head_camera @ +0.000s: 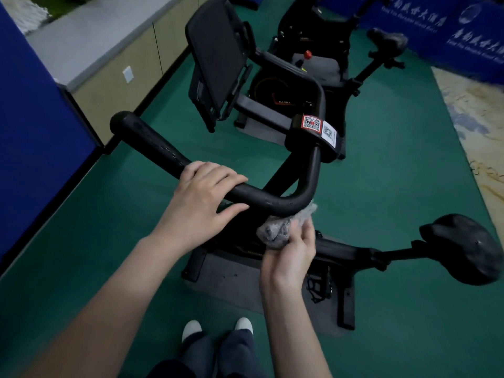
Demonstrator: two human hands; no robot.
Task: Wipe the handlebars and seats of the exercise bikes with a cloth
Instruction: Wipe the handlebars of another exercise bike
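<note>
A black curved handlebar (pixel 152 143) of the nearest exercise bike runs across the middle of the head view. My left hand (pixel 201 195) grips the bar from above, fingers over it and thumb below. My right hand (pixel 291 252) holds a crumpled grey cloth (pixel 283 227) pressed against the underside of the handlebar's bend. This bike's black seat (pixel 463 246) sticks out at the right on its post. A second bike's seat (pixel 387 39) shows at the far upper right.
A black screen panel (pixel 218 55) stands on the bike ahead. QR stickers (pixel 319 126) sit on the bar clamp. Green floor (pixel 381 186) surrounds the bikes. A blue partition (pixel 35 132) and a cabinet (pixel 114 69) line the left side. My shoes (pixel 218 327) are at the bottom.
</note>
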